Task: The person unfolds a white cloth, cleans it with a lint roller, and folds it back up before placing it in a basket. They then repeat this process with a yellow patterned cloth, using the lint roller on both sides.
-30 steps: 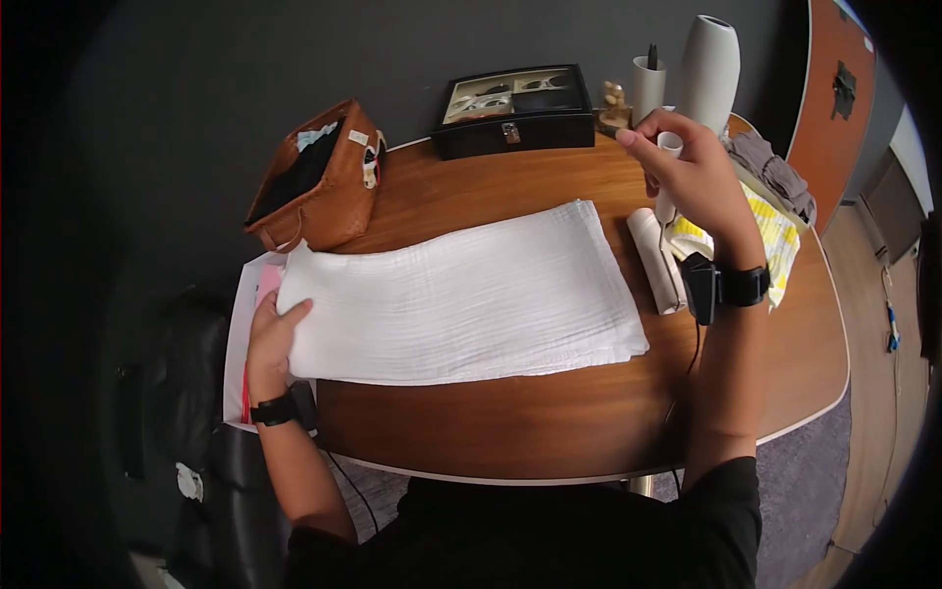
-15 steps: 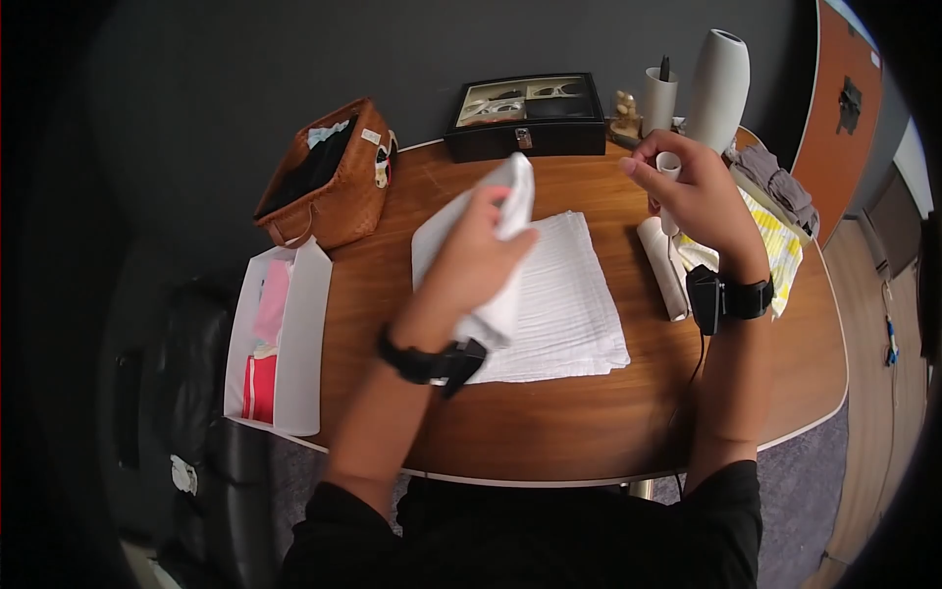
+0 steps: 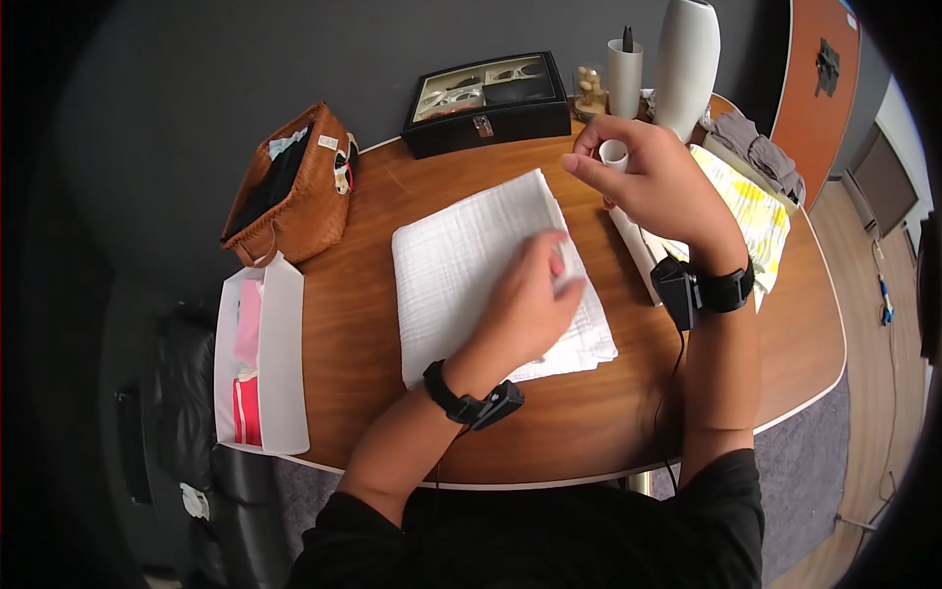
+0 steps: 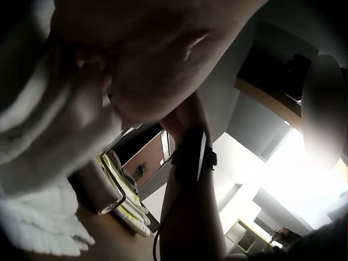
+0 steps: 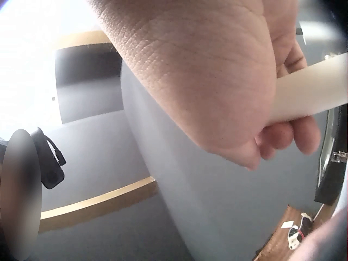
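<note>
A white crinkled cloth (image 3: 456,250) lies folded over on the wooden table in front of me. Over its right part, my left hand (image 3: 530,309) grips a fold of it, blurred in the head view. Loose white layers (image 4: 43,141) hang by the fingers in the left wrist view. Further right, my right hand (image 3: 662,187) holds a lint roller by its white handle (image 5: 312,89), raised above the table. The lint roller's sheet-covered cylinder (image 3: 638,255) points down beside a yellow-and-white cloth (image 3: 746,201); part of it is hidden by the hand and wrist.
To the left stand a white open box (image 3: 289,363) with pink and red cloths, and a brown woven basket (image 3: 324,211). A black glasses case (image 3: 486,128), a white cup (image 3: 624,83) and a tall white vase (image 3: 687,69) line the back. Grey cloth (image 3: 756,147) lies at the right.
My left hand has carried the cloth's left end across to the right, folding it over the rest. The right hand keeps its hold on the lint roller. The view has shifted slightly.
</note>
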Motion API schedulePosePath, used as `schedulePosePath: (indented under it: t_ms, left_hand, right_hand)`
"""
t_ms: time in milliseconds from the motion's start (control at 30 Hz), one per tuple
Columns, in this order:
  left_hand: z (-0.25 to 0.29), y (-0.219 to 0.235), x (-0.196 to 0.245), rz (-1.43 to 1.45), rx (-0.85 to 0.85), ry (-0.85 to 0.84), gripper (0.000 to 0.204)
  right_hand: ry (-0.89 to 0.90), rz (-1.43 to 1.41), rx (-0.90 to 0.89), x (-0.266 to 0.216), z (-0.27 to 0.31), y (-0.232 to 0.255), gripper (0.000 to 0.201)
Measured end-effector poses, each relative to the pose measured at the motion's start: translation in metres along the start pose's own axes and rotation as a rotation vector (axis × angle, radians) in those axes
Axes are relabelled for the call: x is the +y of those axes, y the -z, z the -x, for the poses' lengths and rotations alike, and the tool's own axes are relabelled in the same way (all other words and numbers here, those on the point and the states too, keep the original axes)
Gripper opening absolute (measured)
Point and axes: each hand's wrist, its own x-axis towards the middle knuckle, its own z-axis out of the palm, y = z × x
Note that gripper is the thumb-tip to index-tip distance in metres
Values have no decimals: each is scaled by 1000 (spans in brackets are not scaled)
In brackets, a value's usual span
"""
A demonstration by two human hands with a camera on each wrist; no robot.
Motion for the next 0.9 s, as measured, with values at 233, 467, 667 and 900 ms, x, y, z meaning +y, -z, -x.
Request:
schedulePosePath:
  t_ms: [233, 467, 667, 900]
  left_hand:
    - [8, 40, -23, 261, -280, -39, 36]
    - [14, 114, -85, -463, 120, -154, 44]
    - [36, 97, -133, -575, -57, -42, 71]
    - [40, 97, -132, -562, -63, 3, 72]
  right_hand:
    - [-19, 36, -4, 3, 1, 2, 27]
    - [-76, 111, -48, -2, -1, 1, 25]
    - [-178, 22, -43, 7, -7, -14, 32]
    - [-201, 148, -130, 13, -7, -38, 37]
